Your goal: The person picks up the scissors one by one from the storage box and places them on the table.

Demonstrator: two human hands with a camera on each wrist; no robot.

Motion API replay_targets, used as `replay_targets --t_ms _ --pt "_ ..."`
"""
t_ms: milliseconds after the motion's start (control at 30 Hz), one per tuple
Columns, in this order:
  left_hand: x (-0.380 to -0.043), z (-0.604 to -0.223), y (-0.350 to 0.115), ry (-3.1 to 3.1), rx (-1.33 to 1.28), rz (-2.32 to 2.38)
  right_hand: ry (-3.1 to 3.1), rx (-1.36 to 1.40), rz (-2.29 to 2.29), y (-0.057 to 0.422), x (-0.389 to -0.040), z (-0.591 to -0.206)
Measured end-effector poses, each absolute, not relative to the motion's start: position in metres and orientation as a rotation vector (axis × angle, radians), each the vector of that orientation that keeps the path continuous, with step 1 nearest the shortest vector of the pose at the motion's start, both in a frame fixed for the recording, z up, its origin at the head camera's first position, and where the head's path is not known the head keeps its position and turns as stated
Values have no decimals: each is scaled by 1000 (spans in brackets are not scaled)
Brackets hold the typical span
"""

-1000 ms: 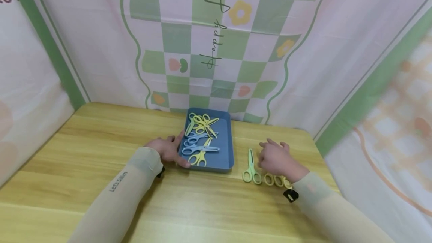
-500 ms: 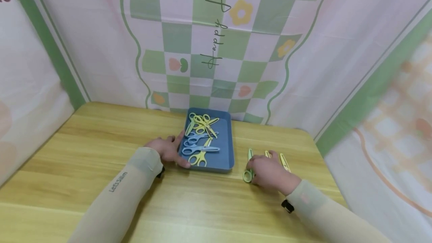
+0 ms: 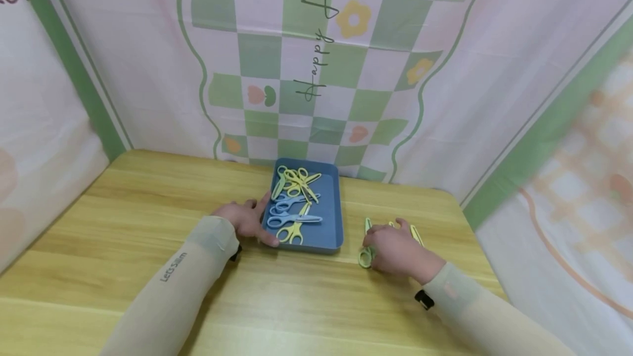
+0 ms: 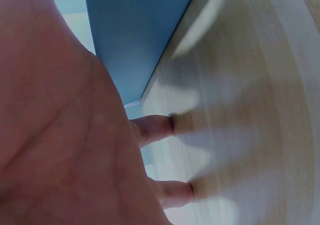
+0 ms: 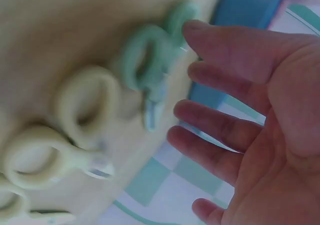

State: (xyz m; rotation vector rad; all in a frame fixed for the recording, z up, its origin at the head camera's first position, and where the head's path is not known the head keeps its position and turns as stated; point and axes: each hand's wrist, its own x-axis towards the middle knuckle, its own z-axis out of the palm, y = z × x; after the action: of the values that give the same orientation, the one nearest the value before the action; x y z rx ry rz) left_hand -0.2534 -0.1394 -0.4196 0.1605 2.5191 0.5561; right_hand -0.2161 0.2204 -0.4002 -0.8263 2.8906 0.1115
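Note:
A blue tray [image 3: 328, 194] holds several yellow, blue and green scissors, including blue scissors [image 3: 304, 218] near its front. My left hand [image 3: 242, 220] lies spread against the tray's left side, thumb at the front corner. In the left wrist view, fingertips [image 4: 162, 125] rest on the wood beside the tray wall. My right hand [image 3: 398, 249] is over green scissors [image 3: 365, 259] right of the tray. In the right wrist view, thumb and forefinger pinch near their handle loops [image 5: 131, 55]. Other yellow scissors [image 3: 416, 235] lie under and beyond this hand, partly hidden.
The wooden table [image 3: 277, 306] ends at a checked green and white curtain [image 3: 301, 59] close behind the tray. More printed cloth hangs at both sides. In the right wrist view, yellow scissors [image 5: 65, 157] lie beside the green ones.
My right hand came down and left onto the green scissors, then shifted slightly right with them. The left hand and tray stayed put.

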Motion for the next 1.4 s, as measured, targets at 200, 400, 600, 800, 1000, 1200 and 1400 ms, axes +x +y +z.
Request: replay_targets --t_ms 200,400,600,800,1000,1200,1400 --pt "-252 -417 -139 2524 175 561 2935 -833 61 210 -224 -379" --pt "-253 -419 -140 2518 165 568 2987 -798 -46 190 -233 -371" --pt "-253 -420 -139 2520 165 589 3031 -757 -129 170 -244 -372" --pt "-252 -420 -140 2519 168 598 3041 -758 -108 152 -257 -373" --pt "-250 -417 -140 2511 170 622 2926 -834 -40 131 -265 -377" --pt "-250 -415 -139 2509 167 598 2694 -1063 132 110 -262 -382" --pt "-252 -419 -140 2527 181 578 2551 -1139 223 91 -256 -389"
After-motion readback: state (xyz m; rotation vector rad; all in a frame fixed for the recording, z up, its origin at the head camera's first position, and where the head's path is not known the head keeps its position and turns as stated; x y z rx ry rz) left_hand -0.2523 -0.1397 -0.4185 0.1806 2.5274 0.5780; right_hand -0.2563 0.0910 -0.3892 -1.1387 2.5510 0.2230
